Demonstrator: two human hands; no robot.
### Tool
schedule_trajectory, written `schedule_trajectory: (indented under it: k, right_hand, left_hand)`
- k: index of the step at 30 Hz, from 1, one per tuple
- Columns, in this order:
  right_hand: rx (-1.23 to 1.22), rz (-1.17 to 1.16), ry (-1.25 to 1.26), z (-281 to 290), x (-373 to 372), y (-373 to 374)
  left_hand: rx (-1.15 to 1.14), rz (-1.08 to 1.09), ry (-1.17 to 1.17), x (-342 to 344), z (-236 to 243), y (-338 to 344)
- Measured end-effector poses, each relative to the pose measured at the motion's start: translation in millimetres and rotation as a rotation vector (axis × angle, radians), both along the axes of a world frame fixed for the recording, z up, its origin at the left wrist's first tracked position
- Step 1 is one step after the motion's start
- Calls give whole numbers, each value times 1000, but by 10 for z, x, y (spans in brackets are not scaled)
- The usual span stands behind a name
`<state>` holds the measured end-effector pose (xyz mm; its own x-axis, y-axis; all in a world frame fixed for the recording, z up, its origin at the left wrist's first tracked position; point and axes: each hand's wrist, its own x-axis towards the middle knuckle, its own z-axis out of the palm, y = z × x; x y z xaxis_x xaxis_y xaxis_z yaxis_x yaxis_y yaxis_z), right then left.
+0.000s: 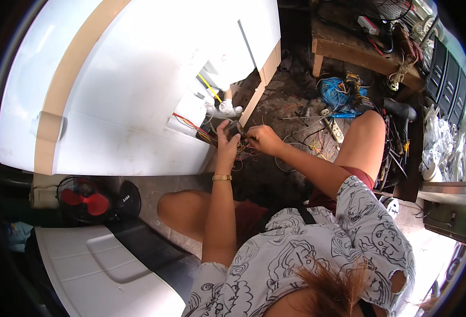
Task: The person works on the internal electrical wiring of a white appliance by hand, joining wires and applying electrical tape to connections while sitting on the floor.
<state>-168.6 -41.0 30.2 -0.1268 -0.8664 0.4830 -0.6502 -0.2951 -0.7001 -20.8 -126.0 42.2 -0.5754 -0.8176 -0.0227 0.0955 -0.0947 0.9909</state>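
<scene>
Beside the white appliance (122,105), the left hand (226,143) grasps the dark cylinder (235,128); hold it steady. Right hand (264,140): cannot tell its grip.

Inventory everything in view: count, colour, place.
Cabinet: 1, white, upper left
Wires: several, red and yellow among them, cabinet opening
Fan: 1, red blades, left
Panel: 1, white, lower left
Bench: 1, brown, upper right
Wire bundle: 1, blue, floor
Screwdriver: 1, blue handle, floor
Power strip: 1, whitish, by right knee
Plastic bags: count unclear, clear, far right
Small part: 1, dark, left hand
Left hand: 1, bare, centre
Right hand: 1, bare, beside part
</scene>
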Motion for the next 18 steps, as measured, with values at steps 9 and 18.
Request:
schedule_trajectory:
  k: [9, 18]
  right_hand:
    - [274, -44, -298, -54, -127, -92]
    - [258, 81, -146, -7, 93, -106]
  left_hand:
    - [-815, -88, -352, 9, -155, 109]
    - [-317, 77, -191, 128, -357, -72]
